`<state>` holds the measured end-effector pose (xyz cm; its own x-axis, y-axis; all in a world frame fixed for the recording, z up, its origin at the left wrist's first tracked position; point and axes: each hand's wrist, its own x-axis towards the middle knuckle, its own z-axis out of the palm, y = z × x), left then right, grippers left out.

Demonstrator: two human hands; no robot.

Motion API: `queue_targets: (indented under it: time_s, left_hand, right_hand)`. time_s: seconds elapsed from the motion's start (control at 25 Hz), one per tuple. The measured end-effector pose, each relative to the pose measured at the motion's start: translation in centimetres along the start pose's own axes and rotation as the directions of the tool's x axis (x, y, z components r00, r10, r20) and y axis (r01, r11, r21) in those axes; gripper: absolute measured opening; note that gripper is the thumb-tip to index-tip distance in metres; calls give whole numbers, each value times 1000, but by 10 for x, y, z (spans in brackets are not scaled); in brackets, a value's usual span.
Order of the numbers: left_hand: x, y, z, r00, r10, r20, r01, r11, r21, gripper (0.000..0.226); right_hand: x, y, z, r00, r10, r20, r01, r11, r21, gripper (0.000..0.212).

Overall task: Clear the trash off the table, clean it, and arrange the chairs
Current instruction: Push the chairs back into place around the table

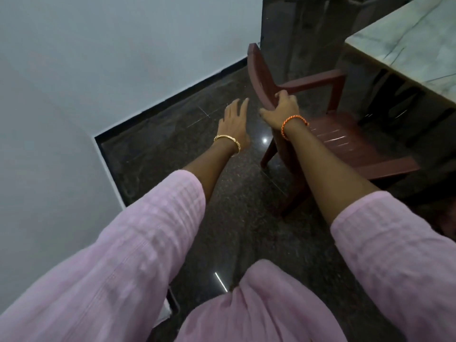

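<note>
A dark red plastic armchair [345, 141] stands on the dark polished floor, its seat facing the marble-topped table [404, 48] at the upper right. My right hand [281, 109], with an orange thread bracelet on the wrist, grips the top edge of the chair's backrest. My left hand [234, 122], wearing a gold bangle, hovers to the left of the backrest with straight fingers, touching nothing. The chair's front edge lies under the table's edge.
White walls [98, 58] with a black skirting close the left and far sides, forming a corner. A dark stone pillar [296, 28] rises behind the chair. Open granite floor [177, 149] lies to the chair's left. My pink garment fills the bottom.
</note>
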<state>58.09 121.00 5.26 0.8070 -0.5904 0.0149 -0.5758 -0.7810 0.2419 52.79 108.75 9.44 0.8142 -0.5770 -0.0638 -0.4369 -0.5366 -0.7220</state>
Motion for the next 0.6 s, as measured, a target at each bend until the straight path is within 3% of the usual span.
queue_targets:
  time_s: [0.2,0.32,0.44,0.6]
  left_hand:
    - [104,-24,-11,977,210,34,-213,963,163,102]
    - [158,-27,-4,886,429,177,-464,839,284,78]
    - [201,-32,2,822,539,183,-569,767,297,47]
    - [237,-24,-4,692,652,309,-721,609,329,33]
  right_hand:
    - [69,-9,41,974,203,104,-183,968,-172,75]
    - [108,-14,53,934,302,190,-206,892,-403,68]
    - [134,-19,55,944,292,156,-220,906,-361,49]
    - [146,-19,52,896,364,256,-256,892,-373,47]
